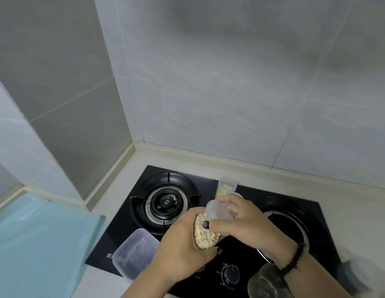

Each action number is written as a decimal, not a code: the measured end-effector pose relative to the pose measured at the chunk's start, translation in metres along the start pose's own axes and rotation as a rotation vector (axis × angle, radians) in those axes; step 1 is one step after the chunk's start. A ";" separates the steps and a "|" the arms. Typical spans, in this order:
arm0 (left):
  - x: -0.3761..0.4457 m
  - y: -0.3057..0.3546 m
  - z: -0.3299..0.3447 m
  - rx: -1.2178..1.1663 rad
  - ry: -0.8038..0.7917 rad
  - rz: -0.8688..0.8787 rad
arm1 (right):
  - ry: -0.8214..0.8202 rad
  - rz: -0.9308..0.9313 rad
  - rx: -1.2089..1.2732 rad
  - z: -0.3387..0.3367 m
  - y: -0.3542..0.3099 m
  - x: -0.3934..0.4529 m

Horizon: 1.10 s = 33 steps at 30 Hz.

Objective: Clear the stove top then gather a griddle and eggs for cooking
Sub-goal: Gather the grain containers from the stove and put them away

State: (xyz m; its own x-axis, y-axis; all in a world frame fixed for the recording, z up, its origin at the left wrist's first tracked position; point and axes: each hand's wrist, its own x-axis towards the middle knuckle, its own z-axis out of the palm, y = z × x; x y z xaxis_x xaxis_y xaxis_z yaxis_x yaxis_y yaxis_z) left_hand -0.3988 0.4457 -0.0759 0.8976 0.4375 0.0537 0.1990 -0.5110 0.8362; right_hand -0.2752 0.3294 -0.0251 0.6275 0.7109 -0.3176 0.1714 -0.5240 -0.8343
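Observation:
A black glass stove top (123, 224) with two burners lies in the counter corner. Over its middle my left hand (183, 239) grips a clear plastic container of oat flakes (205, 235), lying tilted in my palm. My right hand (241, 220) wraps round a second clear container (217, 211), and a third clear container with yellowish pieces (227, 187) stands up behind my right fingers. How the right hand holds the two is partly hidden. No griddle or eggs are in view.
A clear lidded box with dark contents (134, 252) sits on the stove's front left corner. A glass jar (266, 282) stands at the front right, under my right wrist. The left burner (165, 202) is bare. A light blue sheet (43, 239) covers the left counter.

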 end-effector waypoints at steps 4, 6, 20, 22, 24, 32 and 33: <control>-0.008 -0.014 -0.011 -0.023 0.063 -0.090 | 0.030 -0.014 0.177 -0.006 0.006 0.012; -0.012 -0.020 -0.018 -0.072 0.086 -0.149 | 0.164 0.007 0.171 -0.014 0.013 0.024; -0.030 -0.032 -0.040 -0.146 0.159 -0.305 | 0.169 0.100 -0.394 -0.006 0.128 0.129; -0.033 -0.031 -0.040 -0.163 0.172 -0.317 | 0.210 0.060 -0.342 -0.003 0.115 0.119; -0.035 -0.028 -0.039 -0.193 0.189 -0.320 | 0.251 0.053 -0.239 -0.004 0.108 0.113; -0.046 -0.014 -0.029 -0.286 0.228 -0.328 | 0.419 0.006 -0.092 -0.013 0.106 0.095; -0.047 -0.013 -0.028 -0.302 0.231 -0.336 | 0.447 -0.002 -0.049 -0.014 0.103 0.090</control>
State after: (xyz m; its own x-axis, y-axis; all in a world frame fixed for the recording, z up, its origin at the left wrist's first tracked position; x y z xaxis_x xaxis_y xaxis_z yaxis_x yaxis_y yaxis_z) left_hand -0.4544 0.4526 -0.0734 0.6860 0.7109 -0.1548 0.3085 -0.0915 0.9468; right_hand -0.1902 0.3321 -0.1333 0.8919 0.4449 -0.0806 0.2022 -0.5520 -0.8089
